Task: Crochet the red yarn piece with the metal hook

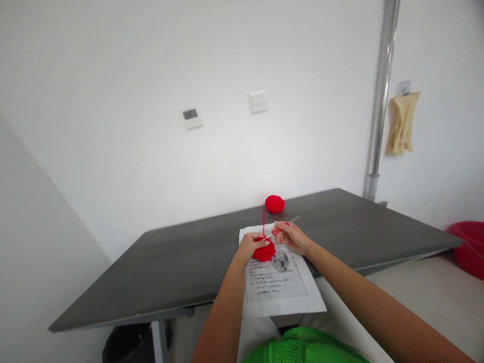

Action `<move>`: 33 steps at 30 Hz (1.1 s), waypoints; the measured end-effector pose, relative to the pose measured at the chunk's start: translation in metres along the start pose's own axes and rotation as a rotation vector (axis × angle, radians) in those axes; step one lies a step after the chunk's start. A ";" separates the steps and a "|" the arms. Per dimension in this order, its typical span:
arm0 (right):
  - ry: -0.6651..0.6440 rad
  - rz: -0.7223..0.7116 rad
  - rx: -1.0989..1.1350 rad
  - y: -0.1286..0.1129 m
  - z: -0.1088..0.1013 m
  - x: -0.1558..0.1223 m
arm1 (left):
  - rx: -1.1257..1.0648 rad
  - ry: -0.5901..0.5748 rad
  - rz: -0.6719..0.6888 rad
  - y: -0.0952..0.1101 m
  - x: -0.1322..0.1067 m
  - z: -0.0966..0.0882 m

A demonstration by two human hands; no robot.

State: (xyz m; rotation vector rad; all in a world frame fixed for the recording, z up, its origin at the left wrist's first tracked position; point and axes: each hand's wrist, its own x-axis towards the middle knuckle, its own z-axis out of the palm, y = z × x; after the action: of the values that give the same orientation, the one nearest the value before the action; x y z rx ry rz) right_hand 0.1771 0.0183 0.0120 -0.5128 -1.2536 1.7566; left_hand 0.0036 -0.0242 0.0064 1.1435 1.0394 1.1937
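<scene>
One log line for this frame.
left hand: holds red crochet piece; right hand: holds hook; yarn ball: on table; printed sheet: under hands

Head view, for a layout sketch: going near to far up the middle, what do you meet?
Green mesh item → printed sheet → red crochet piece in the left hand → red yarn ball → wall switch. The right hand with its hook lies level with that piece, so unplaced.

Bright, flat, even light, source not seen. White wall (151,126) above the left grip (252,246) and right grip (291,236) is nearly blown out. Shadows faint and soft. Dull sheen on the worktop (170,262). Wide-angle warp: pipe (380,101) far right of the grips leans, worktop edges splay. Print on the paper (287,297) below the grips is too soft to read.
</scene>
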 end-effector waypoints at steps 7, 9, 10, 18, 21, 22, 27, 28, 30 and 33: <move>-0.006 -0.085 -0.046 -0.001 0.006 -0.002 | -0.021 0.070 0.040 -0.002 0.005 -0.001; -0.012 -0.093 -0.105 -0.001 0.008 -0.004 | -0.019 0.064 0.028 -0.002 0.005 -0.002; -0.014 -0.096 -0.134 -0.001 0.008 -0.005 | -0.013 0.061 0.024 -0.002 0.005 -0.002; 0.001 -0.252 -0.444 0.002 0.006 -0.004 | 0.021 0.047 0.059 -0.002 0.005 0.000; -0.003 -0.313 -0.515 0.001 0.005 -0.002 | 0.053 0.061 0.060 0.000 0.004 0.002; 0.001 -0.315 -0.524 0.001 0.005 -0.002 | 0.060 0.064 0.065 0.001 0.003 0.003; 0.048 -0.299 -0.507 0.002 0.005 -0.002 | 0.062 0.073 0.072 0.003 0.002 0.005; 0.052 -0.292 -0.496 0.002 0.005 -0.002 | 0.056 0.074 0.073 0.003 0.002 0.004; 0.054 -0.278 -0.476 0.002 0.006 -0.002 | 0.039 0.075 0.080 0.002 0.003 0.004; 0.059 -0.279 -0.455 0.002 0.006 -0.001 | 0.014 0.101 0.100 0.000 0.004 0.002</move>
State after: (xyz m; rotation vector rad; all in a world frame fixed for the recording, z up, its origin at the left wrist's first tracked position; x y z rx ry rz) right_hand 0.1721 0.0138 0.0127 -0.6075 -1.6055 1.2176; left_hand 0.0058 -0.0203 0.0071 1.1673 1.0784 1.3360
